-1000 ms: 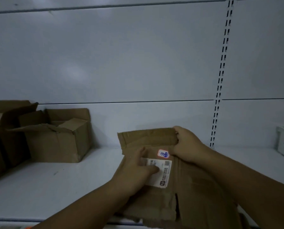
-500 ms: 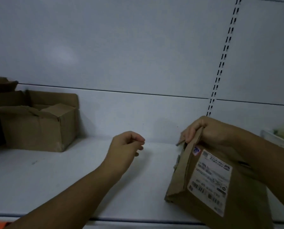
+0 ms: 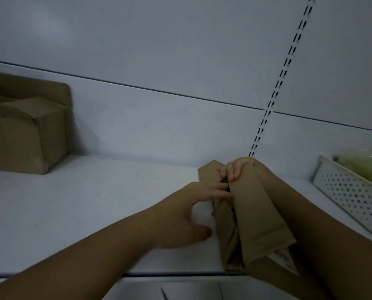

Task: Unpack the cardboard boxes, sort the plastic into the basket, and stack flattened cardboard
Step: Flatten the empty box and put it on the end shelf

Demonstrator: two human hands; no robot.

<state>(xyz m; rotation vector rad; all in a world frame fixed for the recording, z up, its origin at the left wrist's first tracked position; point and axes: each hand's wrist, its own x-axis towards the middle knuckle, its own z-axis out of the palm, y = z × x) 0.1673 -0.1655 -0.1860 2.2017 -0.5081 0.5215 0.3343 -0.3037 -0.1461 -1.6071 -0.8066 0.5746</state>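
Resting at the front lip of the white shelf (image 3: pixel 94 202), the lower end of a folded box (image 3: pixel 256 213) lies nearest, straight below the right grip. A corner of a white label (image 3: pixel 285 259) peeks from under its outer fold. The box stands tilted on edge, its panels pressed nearly flat with a dark slit between them. Just left of that slit the left grip (image 3: pixel 180 217) is released: its fingers are straight with the tips touching the box at the slit, and its thumb is spread away below, holding nothing. Farther up, the right grip (image 3: pixel 243 169) clenches the box's top end, fingers curled over the outer fold, and a flap sticks out just left of them. To the right of this grip, apart from it, a white perforated basket (image 3: pixel 349 191) sits on the shelf with pale green plastic (image 3: pixel 366 165) inside. Well left of both grips, against the back panel (image 3: pixel 180 50), stands a second box (image 3: pixel 25 131). A slotted rail (image 3: pixel 282 79) rises up the panel right behind the right grip.
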